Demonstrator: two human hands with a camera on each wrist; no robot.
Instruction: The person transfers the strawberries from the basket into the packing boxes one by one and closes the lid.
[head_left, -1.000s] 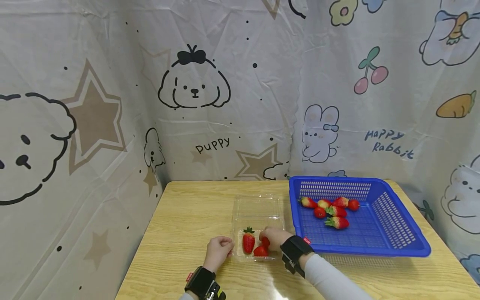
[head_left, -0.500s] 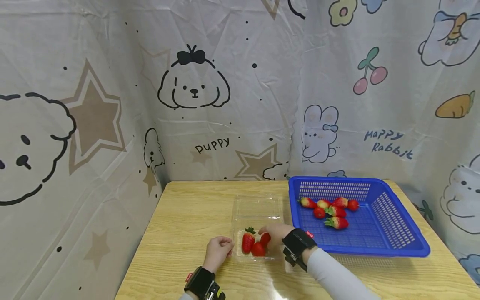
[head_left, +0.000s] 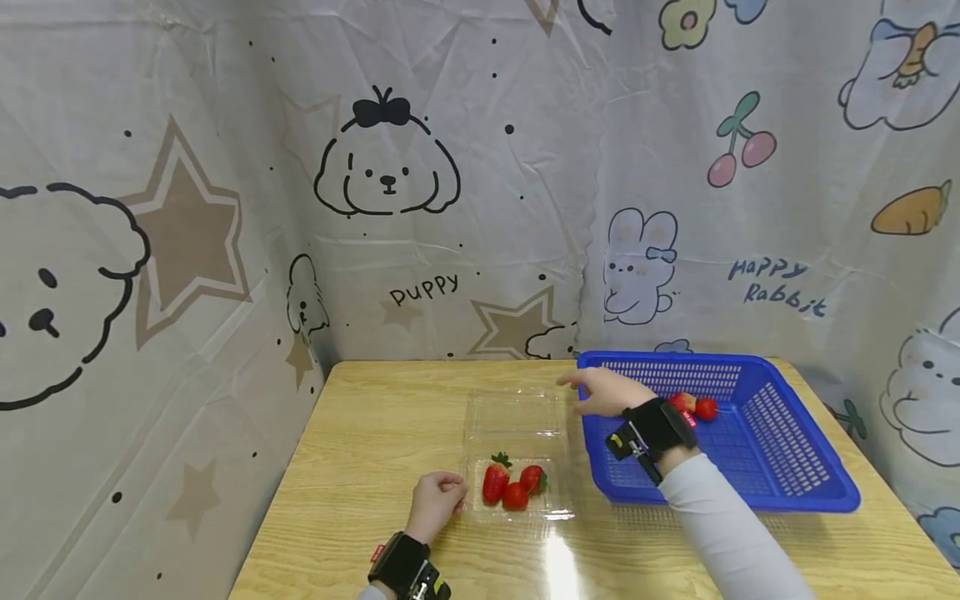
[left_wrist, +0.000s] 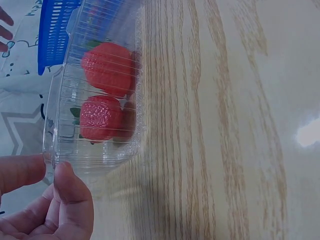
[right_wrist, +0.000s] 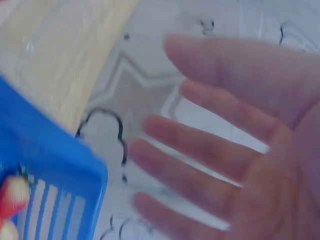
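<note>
My left hand (head_left: 435,507) pinches the rim of a clear plastic clamshell box (left_wrist: 65,145) between thumb and forefinger, at its left side. The box lies on the table with its transparent lid (head_left: 517,412) folded back. Inside sit three red strawberries: a long one (head_left: 496,483) at the left, a rounder one (head_left: 515,497) in front, and one (head_left: 533,478) at the right with leaves facing right. My right hand (head_left: 611,392) hovers over the left side of the blue basket (head_left: 750,467). In the right wrist view its fingers are spread and hold nothing.
Strawberries (head_left: 682,402) lie in the basket, partly hidden behind my right hand and wrist; another red fruit (head_left: 707,408) shows beside them. The basket's raised wall stands right of the box. A printed curtain (head_left: 450,250) hangs behind the wooden table (head_left: 360,433).
My right hand let go of the strawberry in the box, then moved up and right to the basket. The strawberries in front shifted slightly. My left hand stayed at the rim.
</note>
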